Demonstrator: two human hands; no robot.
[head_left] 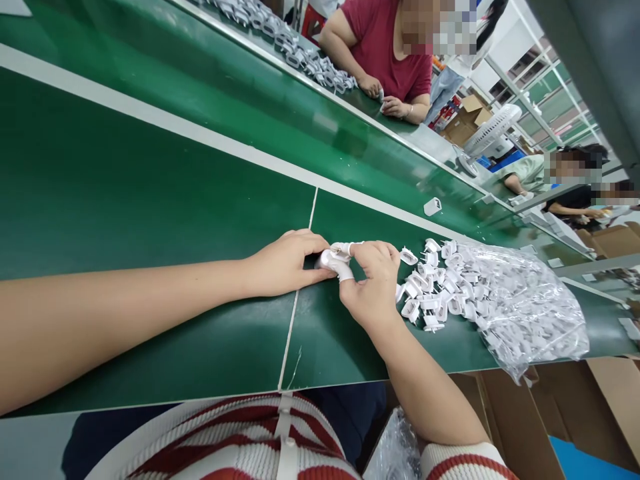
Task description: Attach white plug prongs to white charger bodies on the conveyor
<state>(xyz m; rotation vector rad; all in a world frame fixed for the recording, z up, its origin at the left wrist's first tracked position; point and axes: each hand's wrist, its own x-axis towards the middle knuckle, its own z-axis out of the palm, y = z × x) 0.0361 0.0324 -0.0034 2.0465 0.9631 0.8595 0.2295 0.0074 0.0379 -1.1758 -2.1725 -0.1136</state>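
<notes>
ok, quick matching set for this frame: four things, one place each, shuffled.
1. hands
2. pile of white plug parts
3. clear plastic bag
4. single white part

a. alone on the belt, farther up
b. far right end of the green table
c. at the table seam, together on one small white piece
d. loose, between hands and bag

Pairs: 1-c, 2-d, 3-b, 4-a

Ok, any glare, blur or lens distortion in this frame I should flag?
Head view: wide-lens bending of the green belt edges; soft overhead glare on the far belt; clear plastic bag glints, hiding parts inside; both hands, left and right, sharp; background people softer.
</notes>
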